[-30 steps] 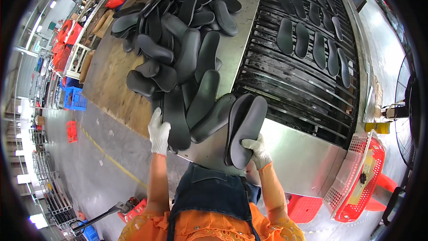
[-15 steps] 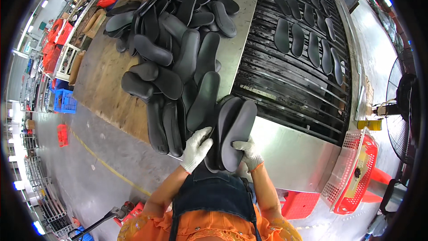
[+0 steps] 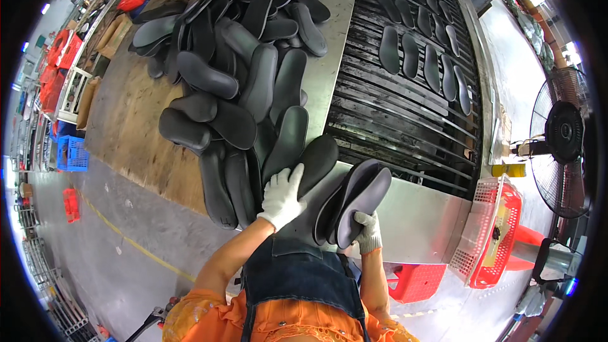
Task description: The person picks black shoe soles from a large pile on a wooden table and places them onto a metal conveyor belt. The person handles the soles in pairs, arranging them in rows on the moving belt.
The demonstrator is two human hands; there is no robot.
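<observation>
My right hand (image 3: pixel 368 233), in a pale knit glove, grips a small stack of black insoles (image 3: pixel 366 199) near the lower end. The stack is fanned, tilted, and held over the metal ledge. My left hand (image 3: pixel 284 201), gloved in white, has its fingers spread against the near edge of the insole pile. Beside its fingertips, a single dark insole (image 3: pixel 318 161) leans to the right. The big heap of black insoles (image 3: pixel 261 82) covers much of the wooden board (image 3: pixel 136 130). On the slatted conveyor, several insoles (image 3: pixel 430 66) lie in rows.
The black slatted conveyor (image 3: pixel 386 130) runs away on the right, with a bare metal ledge (image 3: pixel 418 215) at its near end. Right of it stand red and white plastic baskets (image 3: pixel 478 240), a yellow can (image 3: pixel 508 170) and a black fan (image 3: pixel 563 133). A blue crate (image 3: pixel 73 153) sits at left.
My right hand has moved right with the stack, away from my left hand. My left hand has shifted up against the pile, its fingers spreading. The whole view has turned slightly.
</observation>
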